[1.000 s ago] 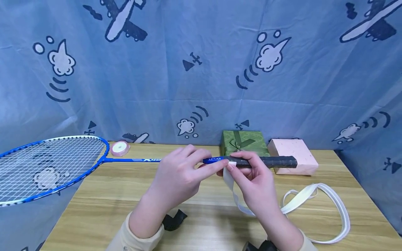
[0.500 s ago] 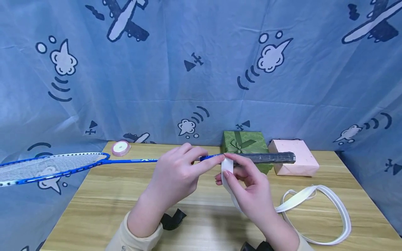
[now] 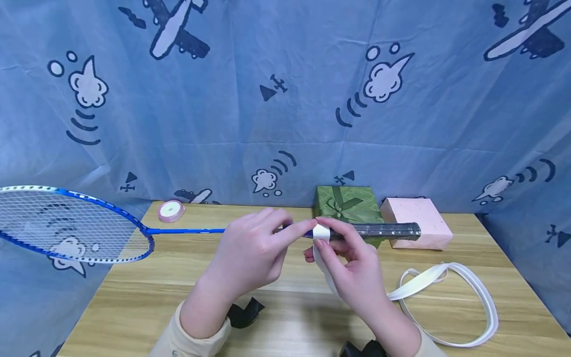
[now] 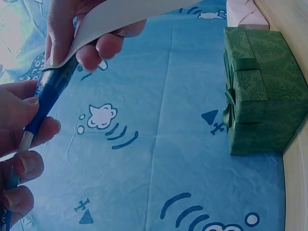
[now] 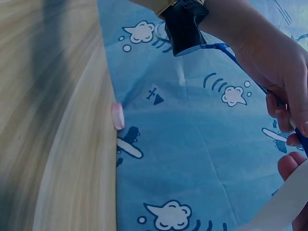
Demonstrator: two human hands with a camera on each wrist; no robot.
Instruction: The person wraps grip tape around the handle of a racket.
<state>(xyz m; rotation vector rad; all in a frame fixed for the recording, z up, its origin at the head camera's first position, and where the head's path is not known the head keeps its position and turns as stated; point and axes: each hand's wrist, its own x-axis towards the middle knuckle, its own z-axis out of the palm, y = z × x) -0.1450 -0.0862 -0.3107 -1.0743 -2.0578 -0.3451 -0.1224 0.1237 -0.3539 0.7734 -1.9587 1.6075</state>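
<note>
A blue and white badminton racket (image 3: 192, 231) lies crosswise above the table, its strung head to the left and its dark handle (image 3: 397, 231) to the right. My left hand (image 3: 256, 248) grips it where shaft meets handle, index finger reaching to the white tape (image 3: 321, 232). In the left wrist view, several left fingertips (image 4: 29, 163) curl round the shaft. My right hand (image 3: 357, 260) pinches the tape against the blue end of the handle, thumb in front. The tape crosses the handle as a band, then hangs down behind the right wrist. In the right wrist view, the tape (image 5: 284, 202) runs broad below the fingers.
The tape's loose length (image 3: 484, 297) loops on the wooden table (image 3: 147, 307) at right. A green gift box (image 3: 345, 198) and a pink box (image 3: 419, 218) stand at the back. A pink-rimmed ribbon roll (image 3: 171, 211) sits back left. A patterned blue cloth (image 3: 303, 114) hangs behind.
The racket has turned about its shaft, its head passing through nearly edge-on and showing broad again. The tape, hanging in front of the handle before, now lies across it as a band.
</note>
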